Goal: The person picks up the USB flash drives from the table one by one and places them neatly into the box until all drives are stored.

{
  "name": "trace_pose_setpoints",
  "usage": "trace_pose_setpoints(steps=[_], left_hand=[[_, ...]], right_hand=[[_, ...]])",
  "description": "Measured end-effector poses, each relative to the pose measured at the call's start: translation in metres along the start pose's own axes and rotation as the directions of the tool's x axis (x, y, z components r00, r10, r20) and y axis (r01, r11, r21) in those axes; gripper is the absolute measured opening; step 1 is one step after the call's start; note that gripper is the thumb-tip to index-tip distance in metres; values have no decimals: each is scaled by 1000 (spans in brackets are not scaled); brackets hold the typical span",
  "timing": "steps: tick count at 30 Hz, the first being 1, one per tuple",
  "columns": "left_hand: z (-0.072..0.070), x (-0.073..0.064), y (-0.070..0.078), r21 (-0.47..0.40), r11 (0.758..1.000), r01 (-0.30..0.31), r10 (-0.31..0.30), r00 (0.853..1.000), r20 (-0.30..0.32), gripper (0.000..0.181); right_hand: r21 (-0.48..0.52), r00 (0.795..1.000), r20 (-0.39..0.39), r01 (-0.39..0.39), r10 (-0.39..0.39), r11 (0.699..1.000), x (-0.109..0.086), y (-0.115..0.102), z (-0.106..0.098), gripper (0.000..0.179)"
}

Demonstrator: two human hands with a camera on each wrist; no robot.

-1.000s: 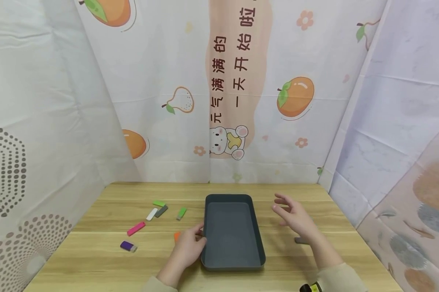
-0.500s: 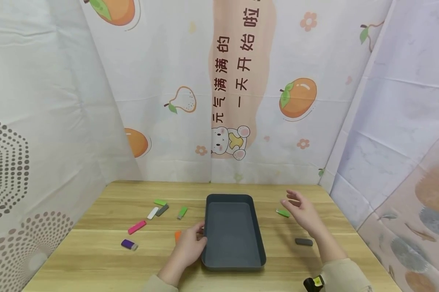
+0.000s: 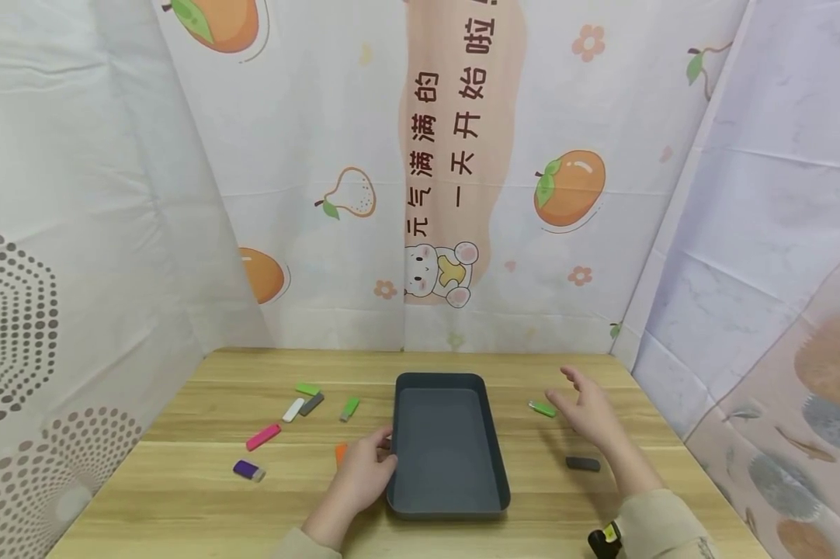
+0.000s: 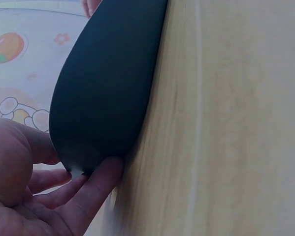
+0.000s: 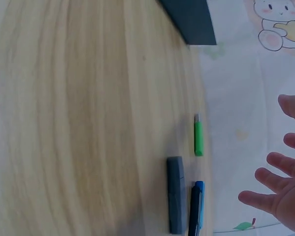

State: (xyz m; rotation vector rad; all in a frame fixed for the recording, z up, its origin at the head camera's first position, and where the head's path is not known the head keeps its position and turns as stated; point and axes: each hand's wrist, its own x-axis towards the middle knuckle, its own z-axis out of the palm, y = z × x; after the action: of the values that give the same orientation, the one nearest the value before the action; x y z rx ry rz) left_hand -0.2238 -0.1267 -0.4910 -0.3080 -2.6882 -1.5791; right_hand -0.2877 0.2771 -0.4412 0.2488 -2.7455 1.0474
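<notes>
Left hand [image 3: 362, 470]: fingertips touching the left outer wall of the tray [image 3: 450, 454], thumb clear of it in the wrist view, nothing clasped. Right hand [image 3: 591, 411]: raised over the table [image 3: 182, 520], fingers spread, holding nothing; the tray lies between the two hands. Tray: dark grey, shallow, flat on the table at centre; probably light, stiff, rather smooth; best held by the rims of both long sides. Green stick [image 3: 543, 409]: right of the tray, just beside the right fingers; probably very light, hard, inclined to skid; best pinched across the body. Surroundings, near to far: a black item [image 3: 605, 541] by the right cuff [image 3: 661, 520]; purple stick [image 3: 248, 470]; dark stick [image 3: 583, 463]; orange stick [image 3: 341, 453], part hidden by the left hand; pink stick [image 3: 262, 436]; white stick [image 3: 293, 410]; second green stick [image 3: 349, 409]; grey stick [image 3: 311, 404]; third green stick [image 3: 307, 389]; curtain [image 3: 343, 272] at the back. Blue-and-black stick [image 5: 196, 209]: made out in the right wrist view only. Obstructions: the left hand at the left rim; the tray's raised wall between the green stick and its floor.
</notes>
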Motion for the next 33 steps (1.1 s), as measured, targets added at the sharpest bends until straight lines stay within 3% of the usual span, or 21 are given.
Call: trace_pose_setpoints(steps=[8, 16, 22, 33], left_hand=[[1, 1, -1, -10, 1000, 7, -7, 1000, 3, 45], [0, -1, 0, -12, 1000, -3, 3, 1000, 3, 46], [-1, -1, 1, -7, 1000, 3, -3, 1000, 4, 46], [-1, 0, -1, -1, 1000, 7, -7, 1000, 22, 47]], right_hand=[[-108, 999, -14, 34, -36, 994, 6, 10, 2, 69], [-180, 1000, 18, 22, -19, 983, 3, 23, 7, 69], [-221, 997, 73, 6, 10, 975, 4, 32, 10, 71], [-268, 989, 148, 36, 4, 963, 9, 27, 18, 69]])
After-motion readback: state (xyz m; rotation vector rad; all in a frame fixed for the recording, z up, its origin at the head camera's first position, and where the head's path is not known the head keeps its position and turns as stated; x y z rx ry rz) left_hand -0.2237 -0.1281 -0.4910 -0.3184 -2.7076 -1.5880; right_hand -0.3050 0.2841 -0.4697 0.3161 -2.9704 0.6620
